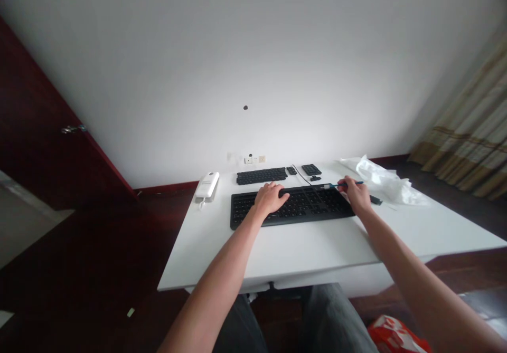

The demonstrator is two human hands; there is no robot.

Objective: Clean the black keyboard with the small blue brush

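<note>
A black full-size keyboard (297, 213) lies on the white table in front of me; its cable runs off the back edge. My left hand (270, 199) rests palm down across it, thumb spread, fingers reaching over the back edge left of centre. At the right end, my right hand (354, 192) is closed around a small brush (331, 186) with a blue handle, held nearly level. The pale brush tip points left, at the keyboard's upper right part; whether it touches cannot be made out. A dark flat strip (375, 200) lies beside the right hand, partly hidden.
Behind the keyboard are black keycaps (261, 175) laid out in blocks, with a number-pad block (311, 169) farther right. A white power bank (207, 185) with a short cable stands left. Crumpled white plastic (390, 181) lies right. A wall rises behind the table (206, 258).
</note>
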